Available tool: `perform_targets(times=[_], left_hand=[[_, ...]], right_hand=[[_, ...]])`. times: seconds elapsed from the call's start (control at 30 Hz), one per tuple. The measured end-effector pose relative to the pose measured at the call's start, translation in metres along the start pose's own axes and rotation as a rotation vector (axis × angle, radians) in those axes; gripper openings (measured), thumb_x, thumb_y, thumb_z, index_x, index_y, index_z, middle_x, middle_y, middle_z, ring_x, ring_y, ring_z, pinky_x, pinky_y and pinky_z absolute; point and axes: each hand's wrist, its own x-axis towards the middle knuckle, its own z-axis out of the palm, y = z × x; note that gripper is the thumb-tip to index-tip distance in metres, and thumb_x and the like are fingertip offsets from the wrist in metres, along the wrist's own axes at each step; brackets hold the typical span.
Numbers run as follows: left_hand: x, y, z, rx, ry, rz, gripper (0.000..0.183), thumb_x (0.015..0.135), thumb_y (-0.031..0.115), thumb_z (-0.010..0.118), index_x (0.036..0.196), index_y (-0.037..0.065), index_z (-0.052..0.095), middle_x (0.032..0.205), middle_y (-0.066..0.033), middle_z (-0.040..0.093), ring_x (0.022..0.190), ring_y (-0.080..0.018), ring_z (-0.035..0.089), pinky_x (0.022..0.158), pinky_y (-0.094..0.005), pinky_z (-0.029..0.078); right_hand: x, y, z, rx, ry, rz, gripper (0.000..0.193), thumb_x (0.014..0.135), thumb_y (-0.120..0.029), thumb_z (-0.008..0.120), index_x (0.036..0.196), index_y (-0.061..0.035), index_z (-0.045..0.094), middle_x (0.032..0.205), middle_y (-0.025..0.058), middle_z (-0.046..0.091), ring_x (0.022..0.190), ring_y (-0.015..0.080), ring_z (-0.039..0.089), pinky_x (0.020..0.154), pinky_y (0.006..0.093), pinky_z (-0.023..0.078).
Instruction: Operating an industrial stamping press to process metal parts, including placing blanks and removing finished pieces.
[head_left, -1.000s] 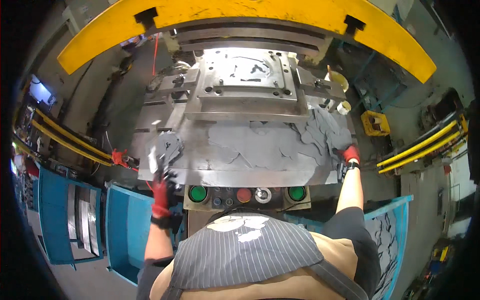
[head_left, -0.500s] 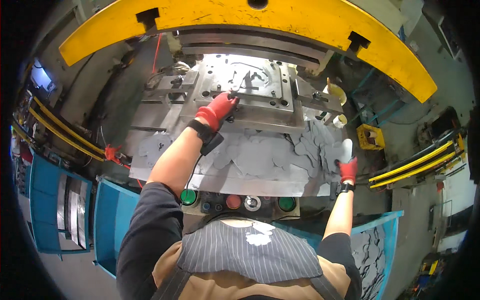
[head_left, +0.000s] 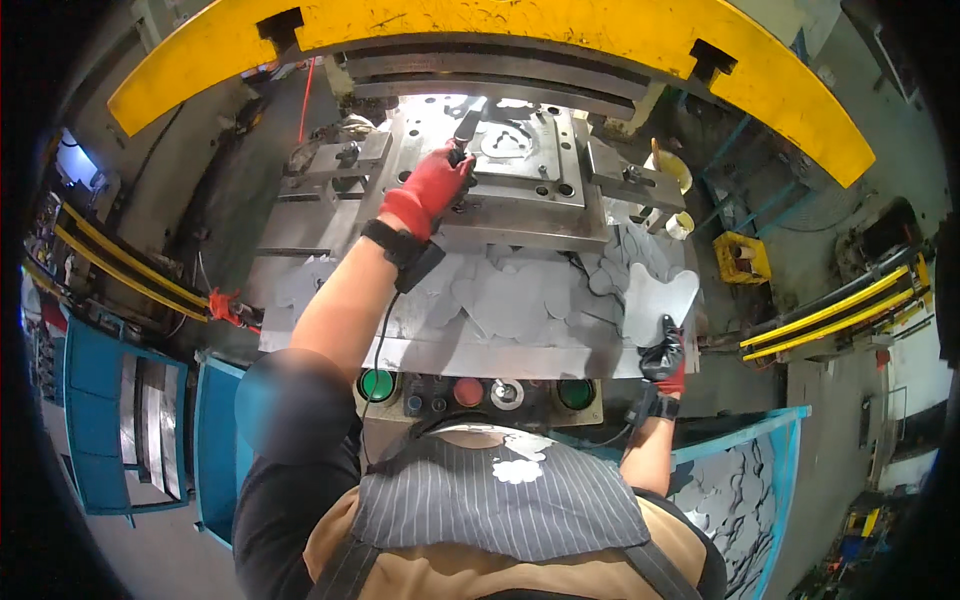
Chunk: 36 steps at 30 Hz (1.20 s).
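Note:
My left hand (head_left: 432, 190), in a red and black glove, reaches to the near left part of the metal die (head_left: 550, 170). Its fingers are closed on a narrow dark flat piece (head_left: 468, 122) that sticks up over the die; its kind is hard to make out. An outlined shape (head_left: 507, 142) shows on the die's bright face. At the right end of the table, my right hand (head_left: 662, 362) grips the lower edge of a flat grey sheet-metal blank (head_left: 658, 300) with a curved outline, thumb on top. More grey blanks (head_left: 510, 300) lie spread over the table between my hands.
The yellow press beam (head_left: 520, 25) spans the far side. A control panel (head_left: 480, 395) with green and red buttons sits at the table's near edge. Blue bins (head_left: 790, 450) stand near me, the right one holding grey pieces. A white pot (head_left: 679, 225) stands right of the die.
My right hand has drawn nearer to me and turned, and the blank in it now shows its broad face. My left hand has shifted slightly left and farther, a dark piece now rising from it.

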Motion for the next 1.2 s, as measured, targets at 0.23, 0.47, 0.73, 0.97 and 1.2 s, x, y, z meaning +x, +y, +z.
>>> perform_targets(times=[0.23,0.47,0.73,0.97,1.2], left_hand=[[-0.132,-0.001,-0.008,-0.238,0.005,-0.051,0.017,0.081,0.010,0.050,0.096,0.001,0.050,0.069,-0.0104,0.057,0.061,-0.0145,0.052,0.057,-0.0291,0.042],[-0.243,-0.010,-0.025,-0.265,0.242,-0.193,0.014,0.079,0.003,0.048,0.093,0.000,0.049,0.067,-0.0108,0.055,0.059,-0.0173,0.054,0.055,-0.0285,0.042],[-0.304,-0.038,-0.049,-0.210,0.447,-0.130,0.022,0.074,0.001,0.049,0.096,-0.002,0.048,0.074,-0.0130,0.056,0.067,-0.0248,0.055,0.063,-0.0313,0.042],[-0.332,-0.098,-0.063,-0.102,0.445,-0.447,0.025,0.080,0.012,0.051,0.102,0.000,0.050,0.076,-0.0178,0.056,0.069,-0.0329,0.056,0.060,-0.0360,0.043],[-0.339,-0.203,-0.062,-0.288,0.269,-0.670,0.025,0.085,0.023,0.046,0.094,0.002,0.055,0.066,-0.0075,0.056,0.059,-0.0163,0.055,0.053,-0.0306,0.042]], right_hand=[[-0.020,0.050,0.035,0.559,-0.130,0.524,0.020,0.081,-0.014,0.053,0.097,-0.0041,0.050,0.090,0.0100,0.058,0.076,0.0184,0.057,0.064,0.0266,0.048],[-0.029,0.073,0.082,0.542,-0.142,0.645,0.022,0.079,-0.011,0.054,0.099,-0.0037,0.050,0.094,0.0102,0.058,0.081,0.0190,0.057,0.068,0.0268,0.047],[-0.020,0.092,0.138,0.334,-0.289,0.574,0.028,0.076,-0.007,0.055,0.103,-0.0028,0.049,0.096,0.0099,0.058,0.084,0.0188,0.056,0.072,0.0262,0.045],[-0.033,0.088,0.141,0.110,-0.314,0.469,0.033,0.074,-0.004,0.056,0.106,-0.0021,0.048,0.097,0.0097,0.057,0.086,0.0186,0.055,0.075,0.0256,0.044],[-0.050,0.063,0.131,-0.693,-0.364,-0.039,0.039,0.072,-0.001,0.057,0.110,-0.0013,0.046,0.099,0.0094,0.057,0.089,0.0184,0.055,0.078,0.0250,0.042]])
